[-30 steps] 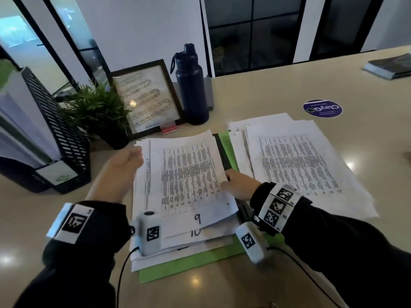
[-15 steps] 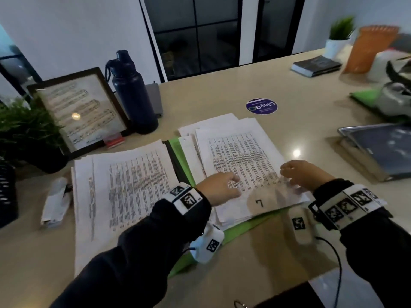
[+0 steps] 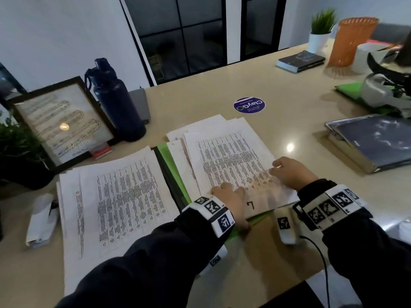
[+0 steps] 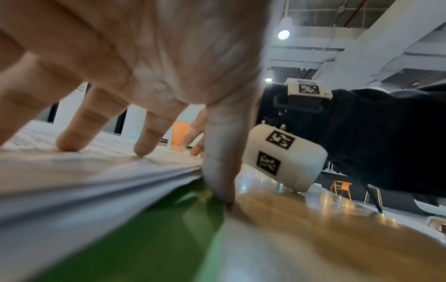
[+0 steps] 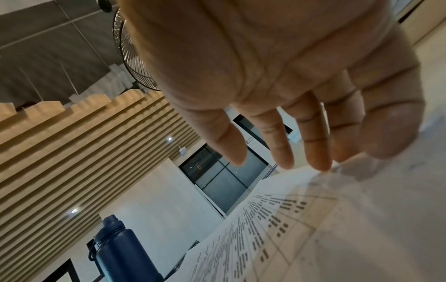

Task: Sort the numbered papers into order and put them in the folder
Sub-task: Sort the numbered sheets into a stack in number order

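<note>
An open green folder (image 3: 171,157) lies on the table with a paper pile on each half. The left pile (image 3: 115,196) lies untouched. My left hand (image 3: 231,195) presses its spread fingers (image 4: 144,148) on the near-left corner of the right pile (image 3: 226,156). Its thumb stands at the pile's edge on the folder (image 4: 144,238). The top sheet (image 3: 255,204) of the right pile carries a handwritten 7. My right hand (image 3: 289,172) pinches that sheet's right edge, thumb (image 5: 391,137) on top, and the edge curls upward.
A dark blue bottle (image 3: 117,103), a picture frame (image 3: 60,121) and a plant (image 3: 15,147) stand at the back left. A white wrapped item (image 3: 42,218) lies left. A tablet (image 3: 373,141), book (image 3: 300,60) and orange basket (image 3: 353,38) are on the right.
Both hands have left the left pile and moved right onto the right pile. My view has turned right with them. The right hand has taken hold of the top sheet's edge.
</note>
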{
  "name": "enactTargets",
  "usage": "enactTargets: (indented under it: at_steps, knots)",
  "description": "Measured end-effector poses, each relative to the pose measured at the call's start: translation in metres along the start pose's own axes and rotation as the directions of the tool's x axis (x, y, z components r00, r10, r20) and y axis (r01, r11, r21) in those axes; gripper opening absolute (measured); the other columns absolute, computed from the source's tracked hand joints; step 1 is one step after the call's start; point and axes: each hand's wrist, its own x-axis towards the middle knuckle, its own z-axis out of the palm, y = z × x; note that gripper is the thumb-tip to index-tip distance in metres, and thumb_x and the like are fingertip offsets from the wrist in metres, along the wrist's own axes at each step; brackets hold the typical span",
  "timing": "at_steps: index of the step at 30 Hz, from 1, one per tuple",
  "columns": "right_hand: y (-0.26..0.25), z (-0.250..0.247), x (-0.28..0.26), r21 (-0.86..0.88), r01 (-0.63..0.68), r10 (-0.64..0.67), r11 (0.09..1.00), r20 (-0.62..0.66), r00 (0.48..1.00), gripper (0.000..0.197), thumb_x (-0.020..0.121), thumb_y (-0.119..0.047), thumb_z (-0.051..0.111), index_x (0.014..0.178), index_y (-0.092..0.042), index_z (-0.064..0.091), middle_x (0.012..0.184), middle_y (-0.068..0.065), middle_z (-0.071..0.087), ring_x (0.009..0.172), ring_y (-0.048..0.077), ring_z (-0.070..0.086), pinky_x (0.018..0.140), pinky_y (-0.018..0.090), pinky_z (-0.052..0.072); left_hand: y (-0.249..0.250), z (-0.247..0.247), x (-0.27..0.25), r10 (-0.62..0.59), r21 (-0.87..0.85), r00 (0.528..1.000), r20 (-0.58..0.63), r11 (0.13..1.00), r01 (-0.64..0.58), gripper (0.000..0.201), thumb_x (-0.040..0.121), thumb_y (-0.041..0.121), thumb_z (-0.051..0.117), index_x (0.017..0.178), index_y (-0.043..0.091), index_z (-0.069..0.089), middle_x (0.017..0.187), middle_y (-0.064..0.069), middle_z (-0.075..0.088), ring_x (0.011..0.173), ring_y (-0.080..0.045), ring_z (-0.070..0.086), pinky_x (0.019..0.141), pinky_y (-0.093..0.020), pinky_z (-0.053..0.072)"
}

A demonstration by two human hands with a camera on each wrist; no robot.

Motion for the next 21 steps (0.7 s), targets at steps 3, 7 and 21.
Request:
enactTargets:
  at_steps: [3, 7, 21]
  knots:
    - [0.005, -0.003, 0.002, -0.001, -0.01, 0.01, 1.0, 0.02, 1.0, 0.029, 0.092, -0.021, 0.052, 0.115, -0.005, 0.059, 0.117, 0.014, 0.058, 0.095, 0.025, 0.054, 0.08, 0.029, 0.042, 0.002, -0.002, 0.001, 0.04, 0.053, 0.999, 0.018, 0.998, -0.041, 0.083, 0.066, 0.061, 0.067, 0.129, 0.021, 0.031, 0.118, -0.016, 0.041, 0.097, -0.038, 0.051, 0.076, -0.046, 0.051]
    - [0.007, -0.005, -0.004, -0.012, 0.0, 0.0, 1.0, 0.031, 1.0, 0.026, 0.089, -0.015, 0.049, 0.073, 0.003, 0.058, 0.08, 0.018, 0.061, 0.08, 0.034, 0.056, 0.061, 0.027, 0.039, -0.001, -0.003, 0.002, 0.058, 0.067, 0.998, 0.016, 0.996, -0.059, 0.081, 0.076, 0.056, 0.062, 0.138, 0.019, 0.027, 0.127, -0.018, 0.039, 0.104, -0.04, 0.053, 0.083, -0.047, 0.05]
    - [0.022, -0.013, 0.009, 0.623, 0.088, 0.046, 0.777, -0.196, 0.979, 0.015, 0.088, -0.011, 0.05, 0.09, -0.022, 0.059, 0.09, 0.002, 0.057, 0.085, 0.021, 0.051, 0.066, 0.032, 0.043, -0.051, -0.018, 0.001, -0.183, -0.523, 0.922, -0.34, 0.852, -0.024, 0.02, 0.093, 0.024, 0.053, 0.078, 0.011, 0.052, 0.071, 0.001, 0.048, 0.074, -0.02, 0.047, 0.065, -0.028, 0.035]
